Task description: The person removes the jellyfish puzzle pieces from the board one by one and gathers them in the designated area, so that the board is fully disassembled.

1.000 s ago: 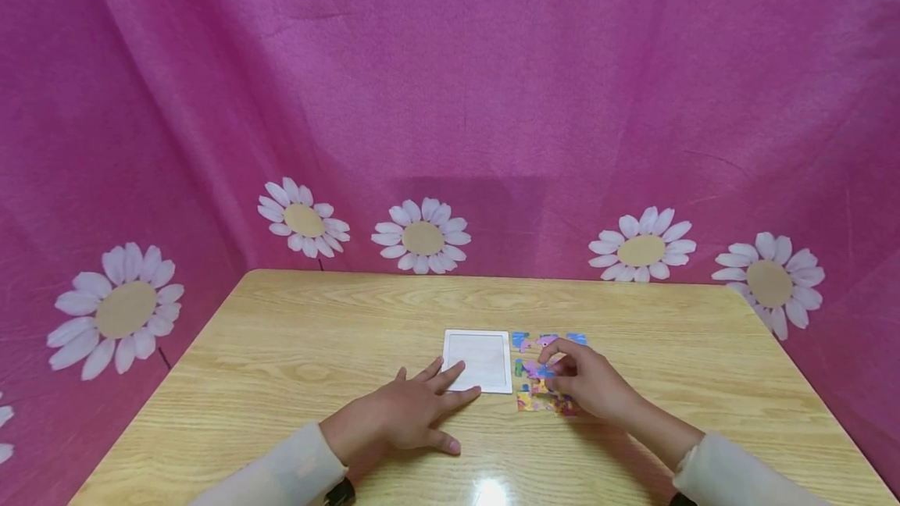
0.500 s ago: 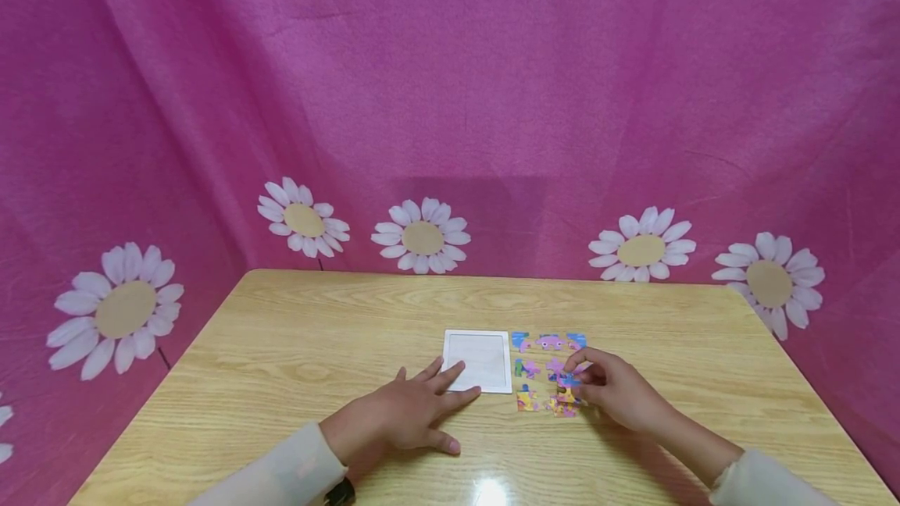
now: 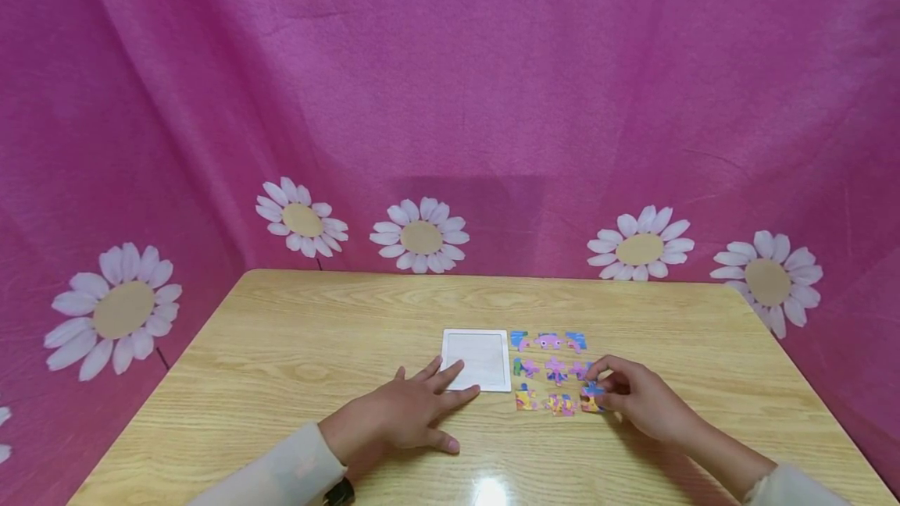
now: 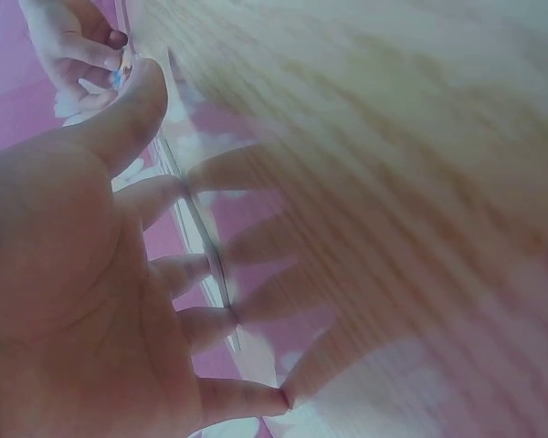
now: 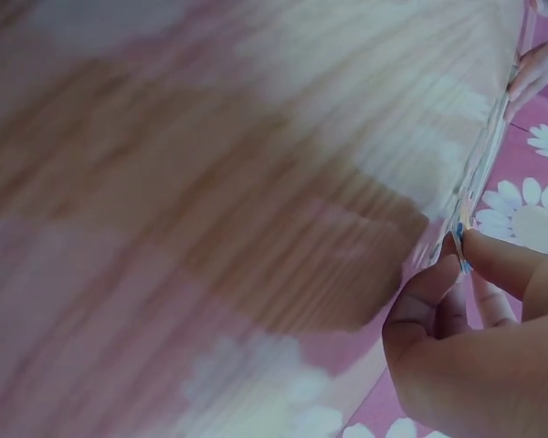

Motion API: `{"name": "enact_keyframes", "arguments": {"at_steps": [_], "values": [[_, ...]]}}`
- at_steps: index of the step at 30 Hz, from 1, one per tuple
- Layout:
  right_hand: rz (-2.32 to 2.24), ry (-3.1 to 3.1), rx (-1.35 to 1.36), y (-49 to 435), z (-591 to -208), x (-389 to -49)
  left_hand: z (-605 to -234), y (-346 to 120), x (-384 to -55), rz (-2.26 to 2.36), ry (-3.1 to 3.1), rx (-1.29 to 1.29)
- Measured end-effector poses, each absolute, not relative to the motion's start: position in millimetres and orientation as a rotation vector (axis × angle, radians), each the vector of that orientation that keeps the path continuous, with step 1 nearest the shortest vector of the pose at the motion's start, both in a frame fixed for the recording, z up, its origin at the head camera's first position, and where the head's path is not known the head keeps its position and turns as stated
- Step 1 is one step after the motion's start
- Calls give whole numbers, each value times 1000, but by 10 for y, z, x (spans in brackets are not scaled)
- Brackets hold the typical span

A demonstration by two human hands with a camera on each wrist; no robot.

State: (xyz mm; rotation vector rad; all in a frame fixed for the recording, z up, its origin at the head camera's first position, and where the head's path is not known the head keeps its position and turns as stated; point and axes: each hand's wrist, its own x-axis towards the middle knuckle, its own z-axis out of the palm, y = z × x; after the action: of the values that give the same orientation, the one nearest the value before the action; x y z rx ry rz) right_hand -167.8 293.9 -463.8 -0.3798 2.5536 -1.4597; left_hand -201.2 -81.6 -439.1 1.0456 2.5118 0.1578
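My right hand [image 3: 643, 400] pinches a blue and yellow jigsaw piece [image 3: 592, 397] between thumb and fingers, low over the table. The same pinch shows in the right wrist view, with only the edge of the piece visible. Other jigsaw pieces [image 3: 555, 369] in pink, blue and yellow lie in spaced rows to the left of this hand. Left of them is a square white tray [image 3: 509, 361] with a raised rim. Across its lower left part my left hand [image 3: 408, 412] lies with fingers spread and straight, fingertips touching it. Those straight fingers also appear in the left wrist view.
The light wooden table [image 3: 337, 318] carries everything and reflects the hands. A pink cloth [image 3: 492, 100] with white daisies hangs behind and along both sides of it. A bright glare spot [image 3: 490, 490] sits near the front.
My right hand has moved right, carrying the jigsaw piece from above the middle of the rows to the lower right. Pieces it covered now show. My left hand stays put.
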Motion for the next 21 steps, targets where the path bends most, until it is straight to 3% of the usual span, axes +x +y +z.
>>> {"name": "enact_keyframes", "arguments": {"at_steps": [21], "values": [[-1293,2690,-380,2950,-4706,-1695,-4389,-823,-2007,165,2524,1045]]}}
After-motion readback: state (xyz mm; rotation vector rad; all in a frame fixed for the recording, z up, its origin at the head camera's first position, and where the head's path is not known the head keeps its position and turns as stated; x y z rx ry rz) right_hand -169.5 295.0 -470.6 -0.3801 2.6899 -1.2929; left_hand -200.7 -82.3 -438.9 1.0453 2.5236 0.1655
